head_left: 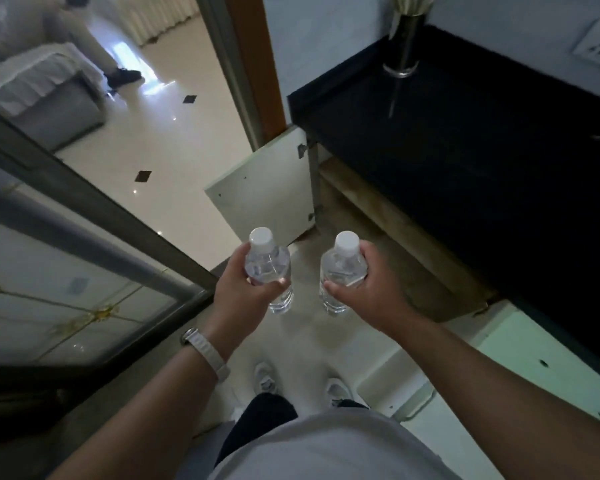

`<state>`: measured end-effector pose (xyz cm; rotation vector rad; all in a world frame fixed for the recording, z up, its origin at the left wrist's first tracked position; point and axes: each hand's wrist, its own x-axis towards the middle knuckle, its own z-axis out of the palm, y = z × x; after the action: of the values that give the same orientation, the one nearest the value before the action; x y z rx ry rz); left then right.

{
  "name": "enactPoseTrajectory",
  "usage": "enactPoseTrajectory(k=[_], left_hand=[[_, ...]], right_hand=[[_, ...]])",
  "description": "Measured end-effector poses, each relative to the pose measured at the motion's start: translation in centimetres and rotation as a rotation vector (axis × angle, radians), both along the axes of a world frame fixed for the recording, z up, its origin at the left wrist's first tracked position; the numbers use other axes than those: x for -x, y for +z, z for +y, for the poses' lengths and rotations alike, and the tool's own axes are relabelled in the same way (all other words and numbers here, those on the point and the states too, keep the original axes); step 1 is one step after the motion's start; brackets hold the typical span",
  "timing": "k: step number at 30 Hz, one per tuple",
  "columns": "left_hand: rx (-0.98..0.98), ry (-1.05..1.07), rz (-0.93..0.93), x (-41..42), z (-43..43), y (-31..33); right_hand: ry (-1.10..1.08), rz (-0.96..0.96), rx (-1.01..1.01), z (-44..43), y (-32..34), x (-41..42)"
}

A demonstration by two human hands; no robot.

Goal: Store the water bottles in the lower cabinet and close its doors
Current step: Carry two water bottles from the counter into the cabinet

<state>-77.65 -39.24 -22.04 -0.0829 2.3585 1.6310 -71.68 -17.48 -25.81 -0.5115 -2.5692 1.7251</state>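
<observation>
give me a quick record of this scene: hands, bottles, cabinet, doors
left hand: grips the left bottle, upright, cap on
right hand: grips the right bottle, upright, cap on
cabinet: under the black counter, inside mostly hidden
doors: far door and near door both open
task state: bottles not yet stored

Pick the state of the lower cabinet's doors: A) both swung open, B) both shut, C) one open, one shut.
A: the far door and the near door both stand swung out from the cabinet under the black counter.
</observation>
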Motion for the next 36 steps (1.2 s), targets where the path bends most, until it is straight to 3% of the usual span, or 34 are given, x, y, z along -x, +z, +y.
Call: enactPoseTrajectory(k=[7,18,26,36], left_hand=[[0.059,-0.274,0.005,6.4,2.9,-1.8],[0.032,-0.602,-0.065,19.6,0.7,-4.2],[0.018,-0.716,-0.083,25.1,0.9,-4.9],[0.133,-0.789,-0.093,27.2,6.5,-7.8]], right_hand=[[-0.244,-0.068,-0.063,1.5,-0.2,0.9],[-0.651,-0.173,-0.132,-4.4,1.2,5.5],[-0.847,-0.167,-0.101,-7.2,2.9,8.9],[-0.934,-0.263,0.006,-3.7,-1.3,11.2]])
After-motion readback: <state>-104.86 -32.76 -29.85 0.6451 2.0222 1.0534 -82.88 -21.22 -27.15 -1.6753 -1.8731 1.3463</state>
